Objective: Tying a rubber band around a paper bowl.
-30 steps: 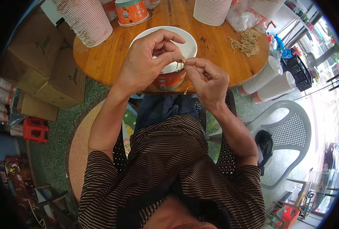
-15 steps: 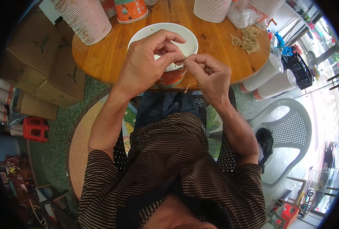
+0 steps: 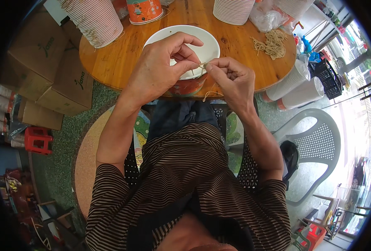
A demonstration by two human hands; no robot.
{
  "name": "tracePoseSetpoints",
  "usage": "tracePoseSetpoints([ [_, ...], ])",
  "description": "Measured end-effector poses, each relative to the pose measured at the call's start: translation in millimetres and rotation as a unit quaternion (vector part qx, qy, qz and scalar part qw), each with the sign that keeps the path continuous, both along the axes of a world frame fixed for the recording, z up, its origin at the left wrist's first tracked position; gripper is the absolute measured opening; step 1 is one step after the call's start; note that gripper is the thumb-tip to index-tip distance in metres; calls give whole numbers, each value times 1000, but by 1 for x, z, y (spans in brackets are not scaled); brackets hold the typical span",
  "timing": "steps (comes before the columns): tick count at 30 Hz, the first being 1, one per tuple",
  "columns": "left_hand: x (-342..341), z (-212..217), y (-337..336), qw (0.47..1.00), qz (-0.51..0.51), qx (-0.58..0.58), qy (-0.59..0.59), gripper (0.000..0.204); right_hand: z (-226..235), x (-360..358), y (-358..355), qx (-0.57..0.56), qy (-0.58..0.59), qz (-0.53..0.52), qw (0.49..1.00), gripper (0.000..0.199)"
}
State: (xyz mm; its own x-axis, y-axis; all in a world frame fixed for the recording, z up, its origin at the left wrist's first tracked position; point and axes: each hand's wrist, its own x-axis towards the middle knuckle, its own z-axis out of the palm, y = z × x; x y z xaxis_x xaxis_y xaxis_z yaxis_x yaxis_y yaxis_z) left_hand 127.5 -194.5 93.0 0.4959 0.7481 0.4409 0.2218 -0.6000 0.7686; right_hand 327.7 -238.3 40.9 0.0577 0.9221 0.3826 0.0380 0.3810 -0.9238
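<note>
An orange paper bucket (image 3: 187,88) with a white inside stands at the table's near edge, in front of my body. Over its near rim, my left hand (image 3: 162,67) pinches a thin tan string (image 3: 201,65) between thumb and forefinger, the other fingers curled loosely. My right hand (image 3: 234,79) grips the same string between thumb and fingertip, just right of the left one. A short stretch of string shows between the two pinches. Below the right hand, a loose string end (image 3: 211,93) hangs over the table edge. Whether the string is knotted is too small to tell.
Tan string lies heaped (image 3: 272,44) at the table's right. Along the far side stand a tall stack of buckets (image 3: 94,23), an orange bucket (image 3: 145,10) and another stack (image 3: 233,10). Cardboard boxes (image 3: 66,90) sit at left, a grey plastic chair (image 3: 315,144) at right.
My fingertips have drawn slightly apart, the right hand shifting a little right, so string now shows between them. The bucket sits slightly further right in the picture.
</note>
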Motion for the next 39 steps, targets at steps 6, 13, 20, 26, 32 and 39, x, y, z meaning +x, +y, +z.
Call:
tracePoseSetpoints([
  [6,-4,-1,1,999,12,24,18,32,5,6,1,-2,-25,-16,1000,11],
  [13,-6,1,-6,999,-2,35,33,32,12,23,0,16,-90,-23,996,9],
  [20,-9,0,-3,996,-26,49,68,32,22,38,-3,75,-214,-49,973,9],
  [26,0,1,-5,991,-14,99,90,31,22,43,-2,29,-186,-44,981,10],
  [32,28,3,-12,985,-6,155,77,33,25,47,-2,10,-120,-18,993,14],
  [39,30,-2,-5,998,28,27,48,16,32,60,0,-1,-74,17,997,26],
])
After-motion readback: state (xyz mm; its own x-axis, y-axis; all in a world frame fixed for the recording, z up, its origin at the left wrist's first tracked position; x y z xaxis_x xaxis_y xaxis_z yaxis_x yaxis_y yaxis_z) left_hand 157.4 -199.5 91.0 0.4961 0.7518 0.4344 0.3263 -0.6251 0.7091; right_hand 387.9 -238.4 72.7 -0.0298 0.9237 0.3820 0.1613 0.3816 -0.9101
